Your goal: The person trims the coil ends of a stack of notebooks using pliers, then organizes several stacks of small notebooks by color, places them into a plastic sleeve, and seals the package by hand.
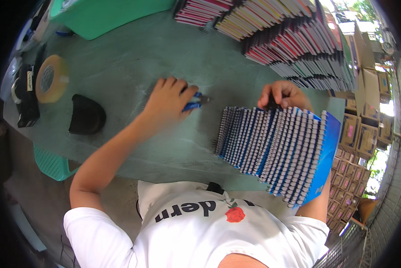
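My left hand (169, 100) is over the middle of the table, its fingers curled round a small blue-handled tool (194, 102) with a metal tip pointing right. The tool's exact kind is partly hidden by the fingers. To the right lies a leaning row of spiral-bound notebooks (272, 147) with blue covers, their wire spines facing up. My right hand (286, 94) is at the far end of this row, fingers bent and closed near a small dark thing (271, 103) that I cannot make out. My right forearm runs behind the notebooks, mostly hidden.
Stacks of notebooks (294, 42) with red, yellow and grey edges fill the far right. A green bin (106, 18) stands far left. On the left are a tape roll (53, 79), a black tape dispenser (27, 96) and a black cup-like object (87, 115). Cardboard boxes (366, 116) stand beyond.
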### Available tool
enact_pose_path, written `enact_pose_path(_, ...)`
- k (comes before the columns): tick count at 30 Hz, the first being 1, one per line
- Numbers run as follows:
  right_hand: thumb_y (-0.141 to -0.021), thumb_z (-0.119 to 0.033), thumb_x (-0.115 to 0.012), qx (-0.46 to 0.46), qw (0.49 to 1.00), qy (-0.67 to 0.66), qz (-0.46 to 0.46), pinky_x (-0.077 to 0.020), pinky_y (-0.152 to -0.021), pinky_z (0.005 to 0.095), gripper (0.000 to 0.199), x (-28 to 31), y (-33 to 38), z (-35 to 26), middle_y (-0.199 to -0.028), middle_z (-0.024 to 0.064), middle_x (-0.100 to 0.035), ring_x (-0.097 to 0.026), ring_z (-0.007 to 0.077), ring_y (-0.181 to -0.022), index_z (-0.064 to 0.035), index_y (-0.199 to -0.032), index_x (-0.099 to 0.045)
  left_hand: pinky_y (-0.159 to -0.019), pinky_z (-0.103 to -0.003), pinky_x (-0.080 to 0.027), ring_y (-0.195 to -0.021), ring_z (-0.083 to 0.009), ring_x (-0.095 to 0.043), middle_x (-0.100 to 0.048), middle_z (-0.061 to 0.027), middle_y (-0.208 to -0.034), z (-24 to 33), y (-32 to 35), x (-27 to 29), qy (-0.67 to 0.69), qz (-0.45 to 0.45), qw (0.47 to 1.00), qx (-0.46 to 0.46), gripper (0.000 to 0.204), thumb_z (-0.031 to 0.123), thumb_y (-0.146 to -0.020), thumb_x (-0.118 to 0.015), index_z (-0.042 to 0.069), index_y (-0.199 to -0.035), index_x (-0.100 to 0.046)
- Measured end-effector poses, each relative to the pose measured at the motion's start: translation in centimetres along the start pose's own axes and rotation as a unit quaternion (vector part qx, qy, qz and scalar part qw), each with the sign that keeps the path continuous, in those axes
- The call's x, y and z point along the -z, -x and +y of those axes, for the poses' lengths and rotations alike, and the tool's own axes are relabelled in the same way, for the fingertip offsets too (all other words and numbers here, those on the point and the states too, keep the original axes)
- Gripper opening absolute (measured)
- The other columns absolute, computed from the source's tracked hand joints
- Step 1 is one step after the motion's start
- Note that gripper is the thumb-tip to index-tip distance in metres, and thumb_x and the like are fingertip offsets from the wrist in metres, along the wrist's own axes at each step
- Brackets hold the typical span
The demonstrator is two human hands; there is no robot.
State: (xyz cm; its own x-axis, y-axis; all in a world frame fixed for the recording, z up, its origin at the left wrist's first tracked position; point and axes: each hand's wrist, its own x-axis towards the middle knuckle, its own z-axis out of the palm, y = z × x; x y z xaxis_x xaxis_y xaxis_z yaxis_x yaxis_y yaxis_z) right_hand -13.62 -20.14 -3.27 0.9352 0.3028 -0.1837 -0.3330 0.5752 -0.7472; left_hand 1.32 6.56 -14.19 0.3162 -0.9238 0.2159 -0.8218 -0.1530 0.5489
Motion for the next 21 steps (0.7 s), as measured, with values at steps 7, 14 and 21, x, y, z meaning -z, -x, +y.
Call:
enact_pose_path(7, -0.077, 0.006, -0.062, 0.046, 0.997, 0.017, -0.062, -0.0470, -0.091, 0.0375, 0.013, -0.1, -1.1, -0.8, -0.095, 0.0105, -0.055, -0.056, 0.0253, -0.105, -0.0056, -0.079, -0.057, -0.090, -0.046, -0.039, -0.102, -0.0302, -0.049, -0.053, -0.0117, -0.109, -1.9, 0.1, -1.0, -0.054, 0.091, 0.993, -0.052, 0.039, 0.028, -0.079, -0.064, 0.007, -0.111, -0.056)
enact_pose_path(14, -0.084, 0.004, -0.053, -0.016, 0.943, -0.101, 0.316, -0.0572, -0.082, 0.0328, 0.014, 5.9, 0.0, 0.5, -0.108, 0.0199, -0.054, -0.056, 0.0316, -0.105, 0.0019, -0.098, -0.053, -0.083, -0.040, -0.047, -0.099, -0.0317, -0.053, -0.055, -0.0161, -0.109, -7.7, -13.6, -3.2, -0.127, 0.148, 0.981, 0.000, 0.032, 0.005, -0.079, -0.052, 0.002, -0.111, -0.056)
enact_pose_path(21, -0.089, -0.012, -0.053, 0.054, 0.834, 0.020, 0.549, -0.0579, -0.067, 0.0291, 0.021, 4.8, 9.2, 6.1, -0.101, 0.0193, -0.058, -0.061, 0.0253, -0.090, 0.0042, -0.102, -0.052, -0.074, -0.040, -0.052, -0.089, -0.0339, -0.059, -0.057, -0.0179, -0.098, -4.3, -13.0, -5.9, -0.048, 0.005, 0.999, 0.016, 0.023, 0.006, -0.078, -0.051, -0.002, -0.098, -0.056)
